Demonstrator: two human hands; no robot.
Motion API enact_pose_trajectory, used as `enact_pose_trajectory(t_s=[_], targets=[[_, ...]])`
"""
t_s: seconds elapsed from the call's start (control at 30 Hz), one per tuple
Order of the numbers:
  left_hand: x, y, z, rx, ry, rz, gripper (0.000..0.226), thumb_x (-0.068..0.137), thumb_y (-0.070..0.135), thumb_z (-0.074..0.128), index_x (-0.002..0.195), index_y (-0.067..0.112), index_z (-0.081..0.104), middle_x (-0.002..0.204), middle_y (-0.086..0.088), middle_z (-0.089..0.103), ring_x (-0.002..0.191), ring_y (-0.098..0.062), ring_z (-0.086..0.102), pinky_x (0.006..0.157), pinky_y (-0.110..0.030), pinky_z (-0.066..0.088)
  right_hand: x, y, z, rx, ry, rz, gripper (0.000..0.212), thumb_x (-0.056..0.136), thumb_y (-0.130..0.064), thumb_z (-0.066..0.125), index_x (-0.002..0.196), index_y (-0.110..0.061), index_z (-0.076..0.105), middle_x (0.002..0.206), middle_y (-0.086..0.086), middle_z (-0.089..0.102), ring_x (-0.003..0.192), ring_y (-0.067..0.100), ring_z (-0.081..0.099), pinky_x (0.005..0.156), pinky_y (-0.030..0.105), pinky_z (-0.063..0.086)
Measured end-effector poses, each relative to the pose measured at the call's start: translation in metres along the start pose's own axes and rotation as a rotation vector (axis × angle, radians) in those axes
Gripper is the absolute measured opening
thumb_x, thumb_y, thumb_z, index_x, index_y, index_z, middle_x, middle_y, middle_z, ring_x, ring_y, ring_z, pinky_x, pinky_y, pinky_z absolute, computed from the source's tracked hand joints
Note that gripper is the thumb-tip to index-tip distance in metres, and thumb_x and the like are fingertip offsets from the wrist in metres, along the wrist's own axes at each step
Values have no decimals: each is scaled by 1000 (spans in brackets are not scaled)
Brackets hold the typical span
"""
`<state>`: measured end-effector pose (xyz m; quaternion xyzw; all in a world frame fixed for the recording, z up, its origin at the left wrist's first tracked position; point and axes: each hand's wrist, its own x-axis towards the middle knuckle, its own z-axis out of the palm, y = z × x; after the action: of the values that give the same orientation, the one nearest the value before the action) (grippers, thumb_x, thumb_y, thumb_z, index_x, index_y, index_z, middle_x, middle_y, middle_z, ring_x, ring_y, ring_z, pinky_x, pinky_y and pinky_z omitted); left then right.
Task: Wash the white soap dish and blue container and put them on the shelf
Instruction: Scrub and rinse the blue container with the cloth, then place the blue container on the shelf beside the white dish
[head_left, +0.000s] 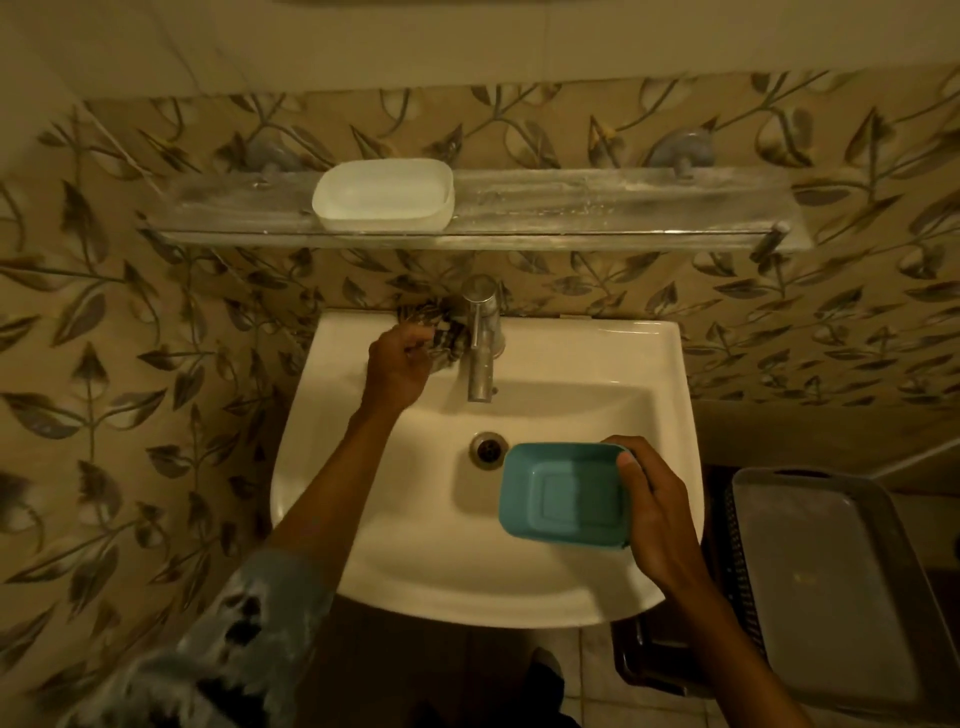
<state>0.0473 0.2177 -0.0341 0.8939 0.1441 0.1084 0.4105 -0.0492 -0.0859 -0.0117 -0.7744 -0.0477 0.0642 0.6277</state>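
**A:** From the head camera, where was the white soap dish (383, 201)?

**B:** It sat on the glass shelf (597, 208), left of the middle, open side up.

**A:** And the blue container (563, 493)?

**B:** It was over the sink (415, 545), just right of the drain (488, 449). The right hand (657, 514) gripped its right edge, thumb on the rim.

**A:** The left hand (397, 366)?

**B:** It was at the sink's back ledge, fingers curled round a patterned cloth (441, 338) just left of the tap (480, 343).

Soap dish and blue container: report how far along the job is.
Done, apparently: the white soap dish sits on the shelf. In hand: right hand holds the blue container over the sink; left hand grips a cloth beside the tap. Left: finish the container, shelve it.
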Motion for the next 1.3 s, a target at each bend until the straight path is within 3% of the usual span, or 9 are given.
enact_pose_trajectory(t_s=[0.07, 0.17, 0.27, 0.47, 0.67, 0.8, 1.0, 1.1, 1.3], targets=[[-28, 8, -1, -69, -6, 12, 22, 84, -4, 57, 99, 7, 68, 101, -9, 70, 94, -20, 65, 78, -10, 48, 7, -5, 2, 10, 1, 12, 29, 97, -31, 33, 96, -22, 61, 90, -4, 64, 83, 7, 59, 69, 15, 45], [-72, 24, -1, -255, -159, -53, 24, 85, 2, 58, 97, 21, 66, 97, 4, 69, 89, -12, 65, 78, -23, 50, 21, -15, 7, 42, 36, 52, 25, 102, -23, 36, 95, -23, 60, 91, -2, 63, 80, 1, 58, 67, 13, 45], [-106, 44, -5, -449, -319, -90, 27, 88, 17, 59, 112, 29, 59, 114, 6, 66, 105, -11, 63, 92, -36, 51, 34, -30, 12, 95, 70, 124, 27, 102, -18, 34, 95, -21, 60, 93, 1, 62, 86, 13, 56, 74, 28, 45], [-137, 81, -33, -673, -437, 18, 69, 75, 22, 72, 136, 31, 42, 133, 12, 55, 125, -7, 51, 91, -22, 50, 43, -67, 17, 129, 112, 200, 28, 101, -27, 35, 86, -30, 57, 93, -4, 60, 88, 17, 57, 79, 37, 48], [-129, 116, -59, -538, -209, 42, 80, 68, 7, 80, 136, 28, 44, 123, 9, 59, 112, -5, 58, 83, -15, 53, 48, -114, 19, 164, 257, 239, 17, 93, -45, 50, 86, -29, 51, 93, 1, 60, 90, 23, 61, 81, 47, 55], [-116, 150, -75, -618, -132, 100, 72, 68, 0, 78, 130, 23, 48, 107, 14, 63, 95, 4, 64, 71, -12, 54, 49, -153, 12, 207, 278, 164, 45, 91, -50, 47, 112, -13, 60, 111, 12, 66, 101, 28, 63, 90, 53, 54], [-87, 187, -103, -645, 32, 171, 57, 70, 0, 77, 121, 14, 57, 101, 11, 65, 95, -2, 63, 71, -11, 54, 44, -191, -10, 192, 75, -135, 29, 88, -32, 63, 114, -20, 66, 107, -4, 71, 100, 6, 66, 74, 18, 55], [-71, 199, -107, -594, 120, 193, 51, 68, 1, 78, 115, 12, 61, 94, 11, 66, 87, 2, 64, 66, -9, 53, 54, -206, -13, 122, 29, -246, 44, 82, -8, 70, 124, -11, 61, 107, -10, 69, 89, -9, 67, 67, 9, 52], [-36, 211, -105, -498, 227, 144, 50, 66, 5, 81, 112, 8, 63, 100, -4, 68, 87, -14, 65, 66, -15, 52, 88, -224, -12, 59, 67, -338, 44, 79, 9, 66, 122, 5, 60, 120, 15, 66, 108, 20, 65, 86, 21, 56]])
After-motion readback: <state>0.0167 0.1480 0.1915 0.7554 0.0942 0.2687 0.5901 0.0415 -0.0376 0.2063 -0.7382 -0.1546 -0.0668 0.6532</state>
